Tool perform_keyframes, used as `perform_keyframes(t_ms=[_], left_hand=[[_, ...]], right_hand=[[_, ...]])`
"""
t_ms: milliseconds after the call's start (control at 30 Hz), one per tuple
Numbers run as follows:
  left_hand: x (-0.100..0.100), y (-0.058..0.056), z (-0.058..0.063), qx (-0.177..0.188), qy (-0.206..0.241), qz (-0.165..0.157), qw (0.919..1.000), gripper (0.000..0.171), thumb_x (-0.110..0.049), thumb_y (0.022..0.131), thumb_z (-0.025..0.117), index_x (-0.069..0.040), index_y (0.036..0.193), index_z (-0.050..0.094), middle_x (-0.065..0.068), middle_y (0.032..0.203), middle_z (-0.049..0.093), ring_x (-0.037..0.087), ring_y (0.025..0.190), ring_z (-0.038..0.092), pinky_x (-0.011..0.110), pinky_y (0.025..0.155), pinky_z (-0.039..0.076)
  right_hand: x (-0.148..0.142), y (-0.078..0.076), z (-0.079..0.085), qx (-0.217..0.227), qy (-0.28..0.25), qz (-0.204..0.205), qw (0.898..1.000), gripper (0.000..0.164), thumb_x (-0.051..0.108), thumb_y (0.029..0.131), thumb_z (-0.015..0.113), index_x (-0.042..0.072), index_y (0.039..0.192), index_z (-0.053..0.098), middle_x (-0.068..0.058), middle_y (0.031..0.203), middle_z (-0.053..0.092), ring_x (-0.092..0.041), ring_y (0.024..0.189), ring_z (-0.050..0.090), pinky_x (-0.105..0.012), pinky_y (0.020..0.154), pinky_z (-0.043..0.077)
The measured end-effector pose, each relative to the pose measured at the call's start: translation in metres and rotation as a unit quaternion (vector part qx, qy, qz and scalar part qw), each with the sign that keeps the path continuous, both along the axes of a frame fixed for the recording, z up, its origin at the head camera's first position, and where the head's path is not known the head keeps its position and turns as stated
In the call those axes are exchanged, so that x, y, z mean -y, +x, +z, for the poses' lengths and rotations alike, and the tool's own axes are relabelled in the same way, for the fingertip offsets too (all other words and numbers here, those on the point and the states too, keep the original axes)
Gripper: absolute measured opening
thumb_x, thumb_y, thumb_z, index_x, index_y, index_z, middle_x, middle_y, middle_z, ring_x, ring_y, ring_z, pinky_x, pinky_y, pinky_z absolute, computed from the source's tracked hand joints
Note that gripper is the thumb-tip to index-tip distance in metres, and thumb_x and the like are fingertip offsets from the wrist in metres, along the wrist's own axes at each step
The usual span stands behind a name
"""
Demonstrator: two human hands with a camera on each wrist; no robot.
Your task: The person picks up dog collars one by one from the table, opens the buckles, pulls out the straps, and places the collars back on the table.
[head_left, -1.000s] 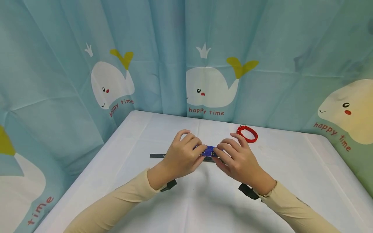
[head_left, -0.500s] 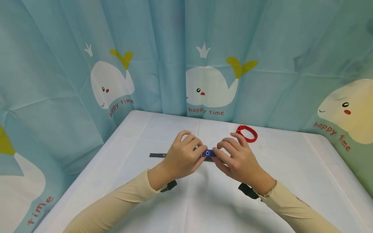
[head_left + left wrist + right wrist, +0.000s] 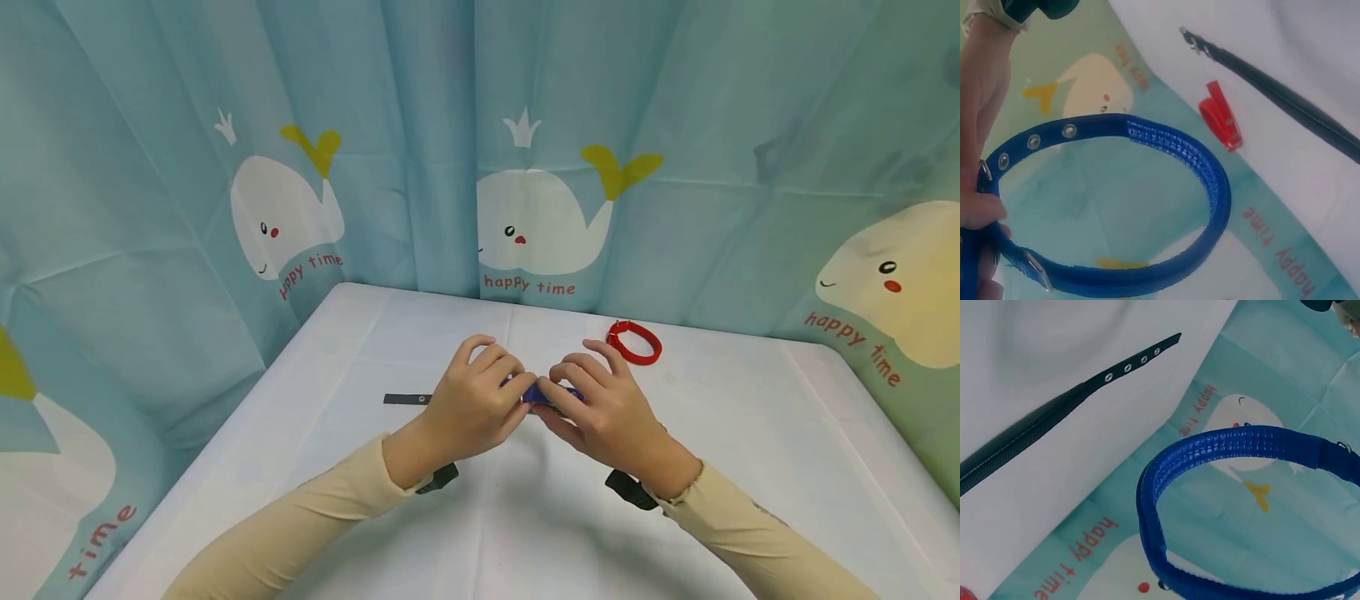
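Observation:
Both hands hold a blue pet collar (image 3: 534, 395) above the white table. With thumb and fingertips my left hand (image 3: 480, 404) pinches one part of its strap, and right beside it my right hand (image 3: 603, 408) pinches another. In the left wrist view the collar (image 3: 1210, 231) curves round in a wide loop, with metal eyelets along one end. A metal ring (image 3: 984, 170) shows by the fingers at the left edge. The right wrist view shows the loop's quilted inner lining (image 3: 1235, 442). Fingers cover the strap's join.
A black collar (image 3: 405, 399) with eyelets lies stretched out on the table (image 3: 450, 533), partly behind the hands. Further back on the right lies a red collar (image 3: 634, 343) in a loop. A blue whale-print curtain (image 3: 435, 167) hangs beyond the table.
My right hand has moved left along the strap, right up to my left hand. The eyelets seen between the hands earlier are now covered. The left hand has barely moved.

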State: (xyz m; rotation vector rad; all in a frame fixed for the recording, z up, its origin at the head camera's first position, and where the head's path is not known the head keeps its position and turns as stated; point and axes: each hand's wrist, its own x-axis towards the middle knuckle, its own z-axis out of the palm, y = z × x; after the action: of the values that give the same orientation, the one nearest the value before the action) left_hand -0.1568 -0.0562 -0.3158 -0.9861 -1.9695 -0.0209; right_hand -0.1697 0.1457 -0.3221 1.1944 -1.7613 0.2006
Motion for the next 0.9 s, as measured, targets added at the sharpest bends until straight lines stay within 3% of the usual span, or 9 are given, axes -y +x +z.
perform_keyframes(t_ms=[233,667,900], left_hand=[[0.0023,0.0011,-0.0006,0.003,0.008,0.009,0.9999,0.016,-0.029,0.074,0.075,-0.016,0.083,0.072,-0.004,0.077,0.066,0.013,0.081,0.062,0.038,0.089,0.046],[-0.001,0.0008,-0.0029,0.01,0.012,0.0,0.9999,0.018,-0.031,0.074,0.075,-0.016,0.083,0.072,-0.004,0.079,0.066,0.012,0.081,0.061,0.037,0.089,0.046],[-0.0025,0.0007,-0.0019,0.005,0.023,-0.005,0.9997,0.016,-0.03,0.074,0.075,-0.017,0.082,0.071,-0.005,0.078,0.065,0.013,0.08,0.06,0.037,0.088,0.046]], right_hand=[[-0.0043,-0.0009,-0.0009,0.008,-0.007,0.003,1.0,0.031,0.026,0.095,0.046,0.006,0.082,0.066,-0.008,0.078,0.061,-0.025,0.075,0.057,-0.052,0.081,0.048],[-0.0056,0.0002,-0.0027,0.03,0.012,-0.004,0.999,0.037,0.034,0.097,0.043,0.007,0.086,0.067,-0.009,0.08,0.063,-0.025,0.077,0.059,-0.051,0.082,0.049],[-0.001,0.0004,-0.0008,0.009,0.0,0.011,1.0,0.034,0.03,0.097,0.046,0.006,0.084,0.067,-0.008,0.079,0.063,-0.024,0.076,0.059,-0.05,0.081,0.05]])
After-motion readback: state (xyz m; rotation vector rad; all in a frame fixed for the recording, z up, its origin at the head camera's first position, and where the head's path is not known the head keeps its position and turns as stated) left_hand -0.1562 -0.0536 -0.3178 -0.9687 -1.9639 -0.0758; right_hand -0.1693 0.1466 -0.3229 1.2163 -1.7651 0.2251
